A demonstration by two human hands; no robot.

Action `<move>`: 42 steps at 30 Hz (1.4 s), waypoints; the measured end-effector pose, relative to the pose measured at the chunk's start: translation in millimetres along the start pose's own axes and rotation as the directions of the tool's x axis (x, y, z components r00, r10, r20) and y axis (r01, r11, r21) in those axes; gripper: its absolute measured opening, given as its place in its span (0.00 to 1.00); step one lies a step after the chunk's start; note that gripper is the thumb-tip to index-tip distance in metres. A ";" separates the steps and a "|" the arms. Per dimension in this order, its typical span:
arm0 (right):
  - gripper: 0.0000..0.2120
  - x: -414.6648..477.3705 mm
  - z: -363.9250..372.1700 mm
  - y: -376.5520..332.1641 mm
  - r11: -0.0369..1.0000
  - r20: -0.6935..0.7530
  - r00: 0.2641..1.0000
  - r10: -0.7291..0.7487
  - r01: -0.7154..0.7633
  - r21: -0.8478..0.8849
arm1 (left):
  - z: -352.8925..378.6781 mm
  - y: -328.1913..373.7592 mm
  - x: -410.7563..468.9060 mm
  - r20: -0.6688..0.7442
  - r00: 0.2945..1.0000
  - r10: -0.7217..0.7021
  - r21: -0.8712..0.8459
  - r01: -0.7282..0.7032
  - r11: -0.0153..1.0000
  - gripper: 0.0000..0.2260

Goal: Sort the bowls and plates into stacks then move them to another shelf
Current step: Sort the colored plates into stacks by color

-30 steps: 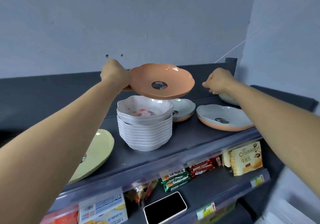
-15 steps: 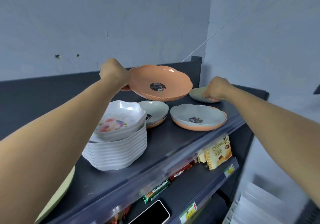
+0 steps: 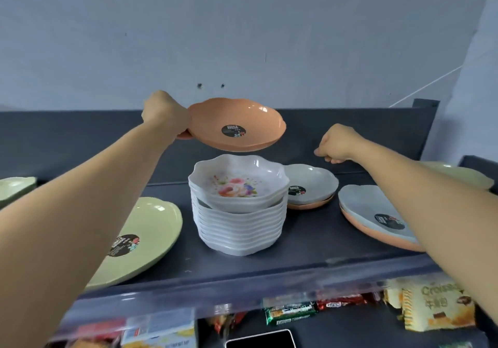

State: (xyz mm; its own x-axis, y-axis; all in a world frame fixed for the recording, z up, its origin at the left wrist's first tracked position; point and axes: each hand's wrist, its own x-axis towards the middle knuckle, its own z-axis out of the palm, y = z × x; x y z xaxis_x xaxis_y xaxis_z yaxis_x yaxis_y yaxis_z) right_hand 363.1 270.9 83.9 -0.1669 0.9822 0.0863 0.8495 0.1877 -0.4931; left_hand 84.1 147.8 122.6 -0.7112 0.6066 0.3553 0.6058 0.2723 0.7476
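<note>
Dark shelf (image 3: pixel 296 264): bare surface shows in front of and between the items. Green plate (image 3: pixel 145 239) lies at the left, partly masked by the forearm. Stack of white bowls (image 3: pixel 239 226) stands at centre. Orange plate (image 3: pixel 237 124) hangs clear above the stack, held at its left rim by the left grip (image 3: pixel 164 115) (fingertips hidden). Right grip (image 3: pixel 339 142): fingers curled, nothing visible inside, above the shelf's rear.

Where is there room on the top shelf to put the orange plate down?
Bare dark shelf shows in front, between the stack of white scalloped bowls and the grey-over-orange plates on the right. A narrower strip lies behind the pale green plate. The back right is crowded with plates.
</note>
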 end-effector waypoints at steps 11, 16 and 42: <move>0.16 11.3 23.0 31.3 0.950 0.091 0.987 0.134 -0.102 -0.294 | 5.4 7.2 -13.3 -0.023 0.997 -0.069 -0.126 0.065 0.990 0.04; 0.14 20.0 29.8 41.6 0.933 0.092 0.968 0.233 -0.196 -0.301 | 12.8 8.3 -15.9 -0.029 0.995 -0.095 -0.137 0.090 0.986 0.10; 0.09 26.0 -34.1 58.9 0.878 -0.222 0.917 0.331 -0.213 0.428 | -4.1 -21.1 11.9 -0.099 0.981 -0.168 -0.170 0.150 0.974 0.12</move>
State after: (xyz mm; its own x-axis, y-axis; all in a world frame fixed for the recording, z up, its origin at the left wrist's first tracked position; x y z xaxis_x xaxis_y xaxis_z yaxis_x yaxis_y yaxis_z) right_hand 425.9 307.9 86.6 0.2388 0.9650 0.1082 0.5677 -0.0483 -0.8218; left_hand 61.4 146.3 113.4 -0.8346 0.4756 0.2781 0.4228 0.2292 0.8768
